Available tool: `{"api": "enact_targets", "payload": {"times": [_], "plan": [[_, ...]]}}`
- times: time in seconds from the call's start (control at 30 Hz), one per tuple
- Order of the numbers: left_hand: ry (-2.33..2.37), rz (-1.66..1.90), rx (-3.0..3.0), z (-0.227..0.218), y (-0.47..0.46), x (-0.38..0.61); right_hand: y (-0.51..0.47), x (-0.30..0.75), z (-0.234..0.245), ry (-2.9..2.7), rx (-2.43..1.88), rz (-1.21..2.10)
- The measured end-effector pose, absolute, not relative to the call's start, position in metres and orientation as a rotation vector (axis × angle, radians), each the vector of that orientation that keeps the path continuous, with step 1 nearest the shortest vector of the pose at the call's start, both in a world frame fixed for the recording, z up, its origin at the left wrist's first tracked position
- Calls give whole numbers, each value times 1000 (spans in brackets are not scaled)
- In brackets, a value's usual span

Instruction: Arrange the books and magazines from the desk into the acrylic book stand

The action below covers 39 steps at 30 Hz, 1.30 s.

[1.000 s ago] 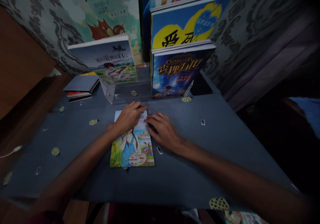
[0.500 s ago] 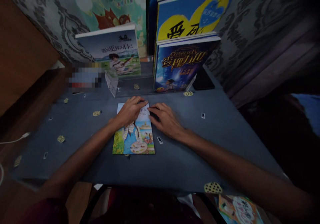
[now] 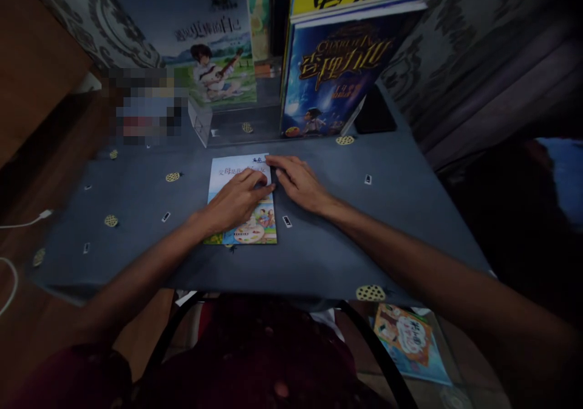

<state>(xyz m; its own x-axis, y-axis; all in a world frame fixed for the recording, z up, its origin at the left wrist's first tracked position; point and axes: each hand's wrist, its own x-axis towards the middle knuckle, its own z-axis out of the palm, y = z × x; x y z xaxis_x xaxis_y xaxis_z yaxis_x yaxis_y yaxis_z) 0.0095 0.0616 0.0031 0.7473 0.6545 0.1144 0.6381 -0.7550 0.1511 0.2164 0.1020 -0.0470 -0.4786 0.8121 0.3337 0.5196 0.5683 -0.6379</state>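
Note:
A paperback book (image 3: 221, 184) with an illustrated cover lies closed and flat on the cloth-covered table, its title side up. My left hand (image 3: 239, 197) rests across the middle of the cover, fingers bent loosely and their tips close to the right edge; it hides much of the picture. At the upper right corner of the book is my right hand (image 3: 300, 181), its fingers stretched out and touching the edge, the thumb apart from them. Neither hand is wrapped round the book.
Clear stands hold upright books, one with a guitar-player cover (image 3: 218, 62) and a dark blue one (image 3: 332, 75). Behind the latter lies a black flat device (image 3: 376, 114). More books (image 3: 410, 342) are low at the right. A white cable (image 3: 27, 222) is at left.
My view has tipped downward, so the books and table sit higher. My left hand has slid down the cover, uncovering the title. My right hand has shifted toward the top right corner.

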Motion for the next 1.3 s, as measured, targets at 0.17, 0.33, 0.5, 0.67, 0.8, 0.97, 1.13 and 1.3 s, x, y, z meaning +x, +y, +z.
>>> {"api": "enact_targets", "payload": {"times": [0.17,0.33,0.5,0.67,0.8,0.97,1.13,1.3], "plan": [[922,270,2821,5,17,5,101,215,-48,-2206,-1091,573],[868,263,2806,5,-24,3,100,216,-49,-2238,-1089,539],[825,364,2701,5,-13,-7,98,214,-47,-2282,-1112,453],[1296,685,2540,-6,60,-54,92,210,-38,-2386,-1080,280],[1476,686,2487,-18,104,-85,96,184,-23,-2574,-940,146],[1368,785,2448,-28,115,-94,106,131,-17,-2735,-683,181],[1356,813,2431,-34,115,-95,85,115,-23,-2702,-521,244],[1383,809,2441,-37,116,-95,39,124,-13,-2750,-388,344]]}}
